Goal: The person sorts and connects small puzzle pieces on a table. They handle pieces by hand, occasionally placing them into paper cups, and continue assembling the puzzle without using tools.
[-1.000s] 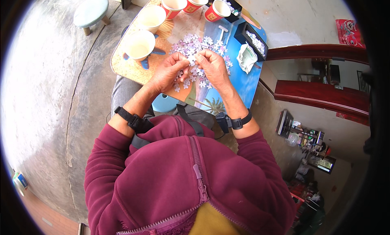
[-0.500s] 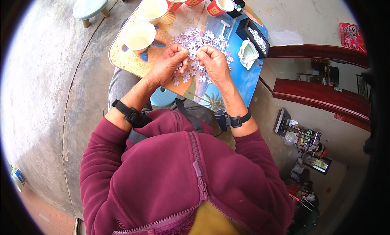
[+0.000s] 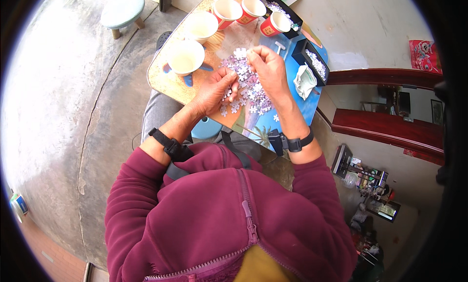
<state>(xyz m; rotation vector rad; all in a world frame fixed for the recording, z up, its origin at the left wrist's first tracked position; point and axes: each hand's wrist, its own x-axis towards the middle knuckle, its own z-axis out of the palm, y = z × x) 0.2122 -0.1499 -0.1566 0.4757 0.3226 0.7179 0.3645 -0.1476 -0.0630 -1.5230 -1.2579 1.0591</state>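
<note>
Left hand [image 3: 214, 89]: fingers curled, pinching among the puzzle pieces [image 3: 251, 87].
Right hand [image 3: 268, 67]: gripping a small piece.
Desk [image 3: 165, 82]: paper cups [image 3: 185, 58] just beside.

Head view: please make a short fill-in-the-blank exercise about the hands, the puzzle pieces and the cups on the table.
1. Both hands, the left hand and the right hand, work over a pile of small ______ pieces.
2. Each wrist carries a ______ strap.
3. The three cups at the far edge of the table are ______ on the outside.
4. The person's jacket closes with a ______.

Missing words: puzzle; black; red; zipper
</note>
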